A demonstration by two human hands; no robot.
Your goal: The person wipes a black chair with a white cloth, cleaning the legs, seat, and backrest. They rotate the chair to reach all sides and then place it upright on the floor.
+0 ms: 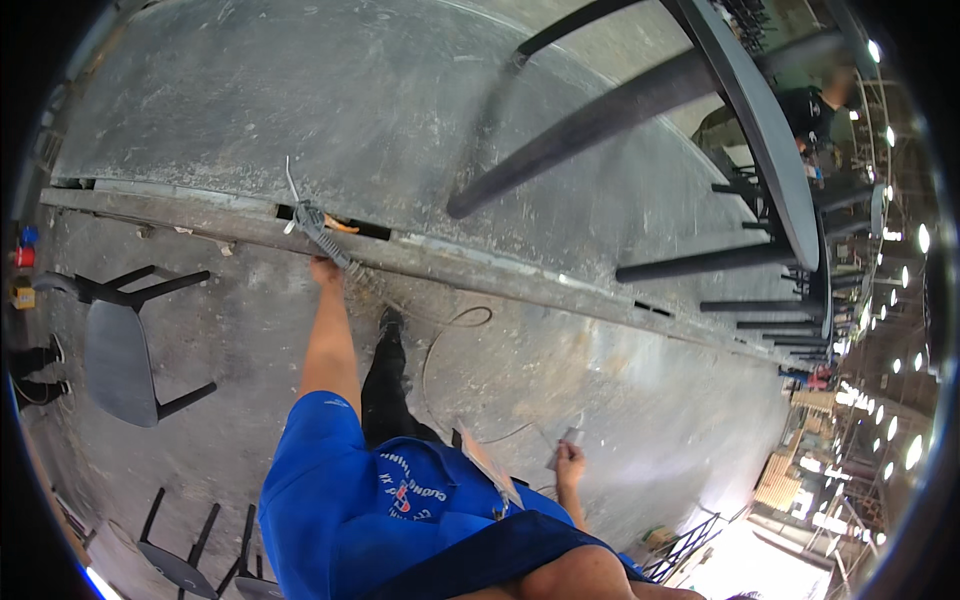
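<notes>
The left hand [324,268] is closing around a coiled hose [318,228] at the slot in the floor channel [480,268]. The right hand [570,462] is pinching what appears to be a small grey pad [564,442]. Grip near the coil; pull steadily, avoiding kinks.

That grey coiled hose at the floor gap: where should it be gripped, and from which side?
Probably on the ribbed coiled hose just below its white end, where the left hand already grips it. Come from the near side of the floor gap: the hose runs diagonally out of the slot toward the person, so fingers wrap across its ribs.
</notes>
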